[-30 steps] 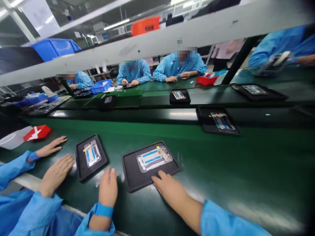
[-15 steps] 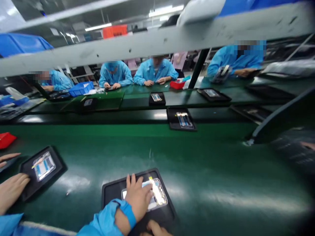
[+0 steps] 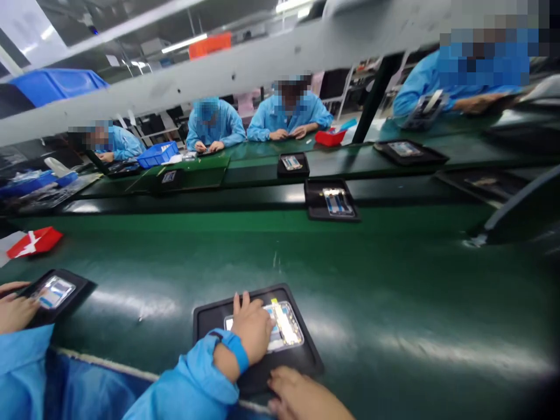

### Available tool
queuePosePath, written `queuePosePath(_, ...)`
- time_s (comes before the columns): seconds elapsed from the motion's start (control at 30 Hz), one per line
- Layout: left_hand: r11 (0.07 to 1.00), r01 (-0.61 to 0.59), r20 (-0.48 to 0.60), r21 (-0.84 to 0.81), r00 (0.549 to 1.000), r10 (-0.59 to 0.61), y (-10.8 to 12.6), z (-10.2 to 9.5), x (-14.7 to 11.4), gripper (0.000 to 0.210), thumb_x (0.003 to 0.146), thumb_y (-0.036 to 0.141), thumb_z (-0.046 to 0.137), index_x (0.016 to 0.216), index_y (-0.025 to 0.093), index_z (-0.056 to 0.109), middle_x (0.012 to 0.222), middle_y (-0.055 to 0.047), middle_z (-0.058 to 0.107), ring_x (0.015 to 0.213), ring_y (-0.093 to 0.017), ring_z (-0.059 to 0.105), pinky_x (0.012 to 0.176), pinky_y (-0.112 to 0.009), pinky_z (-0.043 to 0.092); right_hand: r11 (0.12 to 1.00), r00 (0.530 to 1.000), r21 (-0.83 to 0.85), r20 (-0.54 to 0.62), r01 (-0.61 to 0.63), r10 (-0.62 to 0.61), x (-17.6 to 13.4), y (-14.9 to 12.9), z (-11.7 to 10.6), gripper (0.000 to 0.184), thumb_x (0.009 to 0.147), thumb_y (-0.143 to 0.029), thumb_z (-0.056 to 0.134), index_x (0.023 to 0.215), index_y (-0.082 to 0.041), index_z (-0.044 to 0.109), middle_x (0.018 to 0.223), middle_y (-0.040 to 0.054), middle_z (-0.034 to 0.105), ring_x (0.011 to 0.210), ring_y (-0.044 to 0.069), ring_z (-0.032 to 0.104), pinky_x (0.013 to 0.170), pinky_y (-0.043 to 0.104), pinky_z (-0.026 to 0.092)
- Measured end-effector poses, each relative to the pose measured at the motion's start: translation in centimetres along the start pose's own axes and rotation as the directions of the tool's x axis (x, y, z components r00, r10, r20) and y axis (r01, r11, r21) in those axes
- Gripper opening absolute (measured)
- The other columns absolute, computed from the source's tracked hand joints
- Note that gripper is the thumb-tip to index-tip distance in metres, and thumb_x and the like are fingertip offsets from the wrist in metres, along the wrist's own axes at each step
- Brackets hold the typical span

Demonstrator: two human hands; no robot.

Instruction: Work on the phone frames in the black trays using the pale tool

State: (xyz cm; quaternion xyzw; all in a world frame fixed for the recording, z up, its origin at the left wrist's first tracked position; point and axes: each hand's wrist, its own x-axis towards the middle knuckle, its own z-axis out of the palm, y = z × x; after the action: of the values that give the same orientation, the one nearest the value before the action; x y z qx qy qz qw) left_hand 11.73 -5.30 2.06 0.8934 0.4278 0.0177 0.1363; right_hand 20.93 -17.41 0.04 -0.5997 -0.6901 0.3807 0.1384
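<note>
Two bare hands are at one black tray (image 3: 210, 321), close in on the near side of the green counter (image 3: 394, 291). Inside it lies a flat phone part (image 3: 286, 329), glaring under the lights at its right end, with a yellow tab (image 3: 274, 301) on its far edge. Taking that tray as the middle of a clock, the left hand (image 3: 254, 329) lies palm down over the phone part, fingers stretched out toward twelve; I can't tell from here whether it pinches anything underneath. A blue wristband (image 3: 238, 353) circles that wrist, and the sleeve runs off toward seven. The right hand (image 3: 308, 396) is at about five o'clock, by the tray's near side, fingers slightly bent; whether it grips the rim I can't make out.

Over between nine and ten, a co-worker's hand (image 3: 15, 314) is at a second tray (image 3: 79, 289) carrying a similar part. A red bin (image 3: 48, 239) stands at ten. Toward one o'clock, across the counter, sits a third tray (image 3: 314, 204) with another part in it, and farther back several people in blue smocks (image 3: 219, 119) sit from eleven round to one.
</note>
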Motion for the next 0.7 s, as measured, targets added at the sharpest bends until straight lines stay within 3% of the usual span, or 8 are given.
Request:
queuePosePath(0.07,1.0,-0.008,0.002,-0.028,1.0,0.008,-0.1,-0.3,0.0,0.016,0.081,0.029,0.051,0.079,0.022,0.065,0.103,-0.002,0.06,0.118,-0.031,0.038,0.101,-0.057,0.019,0.993,0.995,0.122,-0.095,-0.01,0.022,-0.7,-0.8,-1.6,0.029,0.08,-0.022,0.049,0.106,-0.019,0.06,0.106,0.0075,0.059,0.097,0.021,0.055,0.087,0.03,0.042)
queuePosePath(0.17,0.996,-0.007,-0.012,-0.087,1.0,0.006,-0.5,-0.5,-0.3,0.015,0.08,0.032,0.053,0.085,0.024,0.064,0.103,-0.001,0.06,0.116,-0.029,0.04,0.102,-0.055,0.019,0.912,0.934,0.397,-0.273,-0.108,0.229,-0.8,-1.1,-4.0,0.037,0.083,-0.039,0.04,0.106,-0.017,0.059,0.098,0.0086,0.062,0.092,0.022,0.057,0.083,0.033,0.044)
queuePosePath(0.27,0.996,-0.067,-0.012,-0.065,0.998,0.066,-1.0,-0.4,-0.8,0.018,0.083,0.03,0.048,0.091,0.025,0.063,0.104,-0.002,0.059,0.113,-0.027,0.043,0.102,-0.056,0.019,0.722,0.77,0.663,-0.352,-0.195,0.532,0.1,-0.3,-5.6,0.055,0.079,-0.057,0.034,0.107,-0.014,0.056,0.074,0.0074,0.064,0.069,0.022,0.06,0.064,0.033,0.049)
queuePosePath(0.33,0.993,-0.118,-0.022,-0.023,0.993,0.118,-1.1,-0.1,-1.1,0.022,0.085,0.028,0.044,0.097,0.025,0.062,0.106,-0.002,0.059,0.111,-0.027,0.044,0.101,-0.057,0.02,0.637,0.637,0.755,-0.416,-0.155,0.649,0.9,0.3,-6.1,0.063,0.077,-0.064,0.032,0.109,-0.014,0.051,0.07,0.0065,0.063,0.061,0.02,0.059,0.056,0.032,0.048)
queuePosePath(0.4,0.989,-0.146,-0.049,0.016,0.988,0.146,-1.2,0.3,-1.2,0.024,0.085,0.026,0.043,0.101,0.026,0.061,0.107,-0.003,0.058,0.11,-0.027,0.045,0.101,-0.057,0.022,0.651,0.519,0.755,-0.53,-0.071,0.671,1.6,0.7,-6.2,0.063,0.077,-0.065,0.032,0.108,-0.014,0.049,0.077,0.0078,0.063,0.066,0.019,0.059,0.059,0.032,0.048)
queuePosePath(0.47,0.986,-0.16,-0.075,0.049,0.984,0.163,-1.1,0.7,-1.3,0.025,0.084,0.025,0.044,0.103,0.027,0.06,0.107,-0.003,0.058,0.109,-0.027,0.045,0.1,-0.057,0.023,0.694,0.445,0.72,-0.618,-0.011,0.648,2.4,0.8,-6.0,0.059,0.078,-0.063,0.033,0.107,-0.014,0.048,0.081,0.0088,0.063,0.07,0.019,0.059,0.063,0.032,0.048)
queuePosePath(0.53,0.982,-0.17,-0.107,0.083,0.978,0.178,-0.9,1.0,-1.3,0.025,0.084,0.023,0.045,0.104,0.026,0.059,0.105,-0.003,0.058,0.108,-0.027,0.045,0.1,-0.057,0.024,0.713,0.422,0.7,-0.658,0.038,0.624,3.1,0.8,-5.6,0.054,0.08,-0.061,0.033,0.106,-0.015,0.046,0.084,0.0092,0.063,0.069,0.018,0.059,0.062,0.032,0.049)
queuePosePath(0.7,0.97,-0.179,-0.172,0.166,0.963,0.208,-0.2,1.4,-1.5,0.026,0.084,0.02,0.042,0.104,0.022,0.058,0.102,-0.007,0.058,0.106,-0.027,0.046,0.098,-0.058,0.025,0.714,0.444,0.692,-0.675,0.106,0.589,4.7,0.7,-4.6,0.044,0.084,-0.052,0.034,0.107,-0.016,0.042,0.084,0.0087,0.064,0.058,0.016,0.06,0.049,0.029,0.05)
